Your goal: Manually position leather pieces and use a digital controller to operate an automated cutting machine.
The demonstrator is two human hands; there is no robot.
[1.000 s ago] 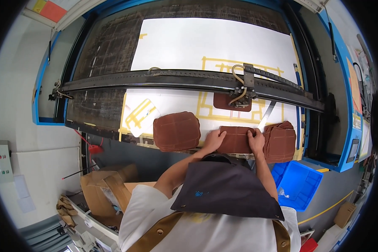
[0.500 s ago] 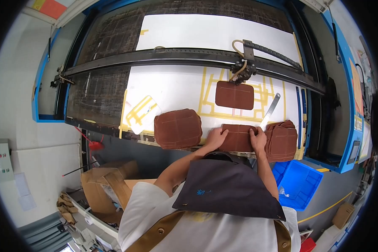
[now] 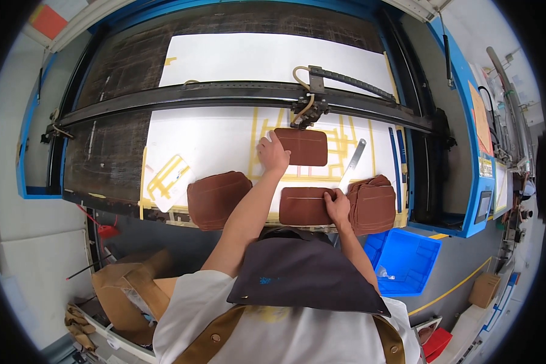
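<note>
A rounded rectangular brown panel [image 3: 305,147], leather-like with a pale line across it, lies flat on the white sheet below the machine's head. My left hand [image 3: 275,154] reaches to its left edge, thumb and fingers apart, fingertips touching the corner. Close to my body, another brown panel [image 3: 303,207] lies along the front edge. My right hand [image 3: 338,206] pinches the right end of that panel. Beside this hand sits a stack of brown panels [image 3: 373,205]. A second stack [image 3: 218,200] lies to the left, partly behind my left forearm.
A black gantry rail [image 3: 224,100] with a tool head [image 3: 309,111] spans the bed. A steel ruler [image 3: 353,162] lies between the panels and the right stack. Yellow tape lines mark the white sheet [image 3: 212,136]. Below right stands a blue crate [image 3: 406,258]; a cardboard box [image 3: 124,291] is lower left.
My left hand has let go of the front panel and moved forward to the panel below the tool head. My right hand stays on the front panel. The whole view has shifted.
</note>
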